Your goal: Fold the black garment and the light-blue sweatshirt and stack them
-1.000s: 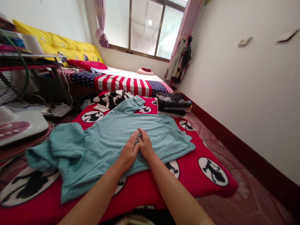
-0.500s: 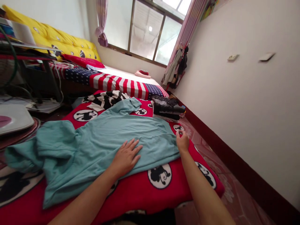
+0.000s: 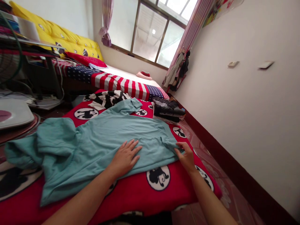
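Note:
A light teal shirt (image 3: 100,137) lies spread over a red blanket (image 3: 140,190) printed with black-and-white monkey circles. My left hand (image 3: 125,157) rests flat on the shirt's near hem, fingers spread. My right hand (image 3: 186,156) is at the shirt's right edge, its fingers closed on a small fold of the teal cloth, which bunches up there.
A folded black garment (image 3: 167,110) and a black-and-white patterned cloth (image 3: 106,97) lie at the blanket's far end. Beyond is a bed with a stars-and-stripes cover (image 3: 122,82). A wall (image 3: 246,87) runs close on the right; a fan base (image 3: 11,114) and cables sit left.
My hands, together at the shirt's middle a second ago, have parted. The right hand slid to the shirt's right edge and took hold of the cloth. The left hand flattened in place.

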A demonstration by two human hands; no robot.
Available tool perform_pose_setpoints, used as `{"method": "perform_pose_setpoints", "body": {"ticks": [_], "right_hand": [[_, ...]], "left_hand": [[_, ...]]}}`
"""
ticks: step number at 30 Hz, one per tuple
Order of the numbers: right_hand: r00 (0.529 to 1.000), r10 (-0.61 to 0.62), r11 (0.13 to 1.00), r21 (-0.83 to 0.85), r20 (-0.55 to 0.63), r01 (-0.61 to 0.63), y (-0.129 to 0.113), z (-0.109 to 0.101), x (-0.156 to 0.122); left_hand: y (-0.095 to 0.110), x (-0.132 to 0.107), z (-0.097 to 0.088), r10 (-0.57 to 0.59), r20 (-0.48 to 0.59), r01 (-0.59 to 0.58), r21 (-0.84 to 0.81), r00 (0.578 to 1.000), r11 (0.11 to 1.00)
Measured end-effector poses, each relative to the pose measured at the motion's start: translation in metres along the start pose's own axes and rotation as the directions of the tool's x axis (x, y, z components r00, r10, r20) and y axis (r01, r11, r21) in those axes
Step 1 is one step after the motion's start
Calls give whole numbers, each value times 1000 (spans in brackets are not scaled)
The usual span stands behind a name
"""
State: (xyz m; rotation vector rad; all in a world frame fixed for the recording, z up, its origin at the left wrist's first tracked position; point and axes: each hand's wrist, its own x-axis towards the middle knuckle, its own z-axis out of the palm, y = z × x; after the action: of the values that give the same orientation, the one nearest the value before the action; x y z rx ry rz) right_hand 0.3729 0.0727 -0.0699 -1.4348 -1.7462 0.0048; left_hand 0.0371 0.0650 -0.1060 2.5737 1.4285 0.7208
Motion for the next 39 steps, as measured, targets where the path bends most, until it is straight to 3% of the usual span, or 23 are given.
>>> {"method": "perform_pose_setpoints", "body": {"ticks": [5, 9, 15, 21, 33, 37, 39], "right_hand": [[975, 218, 943, 253, 31, -219, -14, 2, -15], [962, 260, 927, 257, 85, -273, -21, 8, -18], [978, 153, 988, -31, 142, -150, -35, 6, -28], [990, 79, 947, -319, 121, -36, -45, 3, -39], [977, -116, 882, -434, 179, 184, -61, 11, -51], [983, -100, 921, -360, 152, 150, -57, 10, -42], [995, 3, 968, -248, 103, 22, -46, 3, -23]], "left_hand": [[1, 1, -2, -15, 18, 15, -4, 1000, 1000], [1, 1, -1, -13, 12, 13, -12, 1000, 1000], [0, 0, 0, -3, 5, 3, -15, 1000, 1000], [1, 0, -1, -7, 0, 7, -26, 1000, 1000], [0, 0, 0, -9, 8, 9, -11, 1000, 1000], [1, 1, -1, -8, 18, 8, -3, 1000, 1000], [1, 1, -2, -9, 24, 9, -2, 1000, 1000]]}}
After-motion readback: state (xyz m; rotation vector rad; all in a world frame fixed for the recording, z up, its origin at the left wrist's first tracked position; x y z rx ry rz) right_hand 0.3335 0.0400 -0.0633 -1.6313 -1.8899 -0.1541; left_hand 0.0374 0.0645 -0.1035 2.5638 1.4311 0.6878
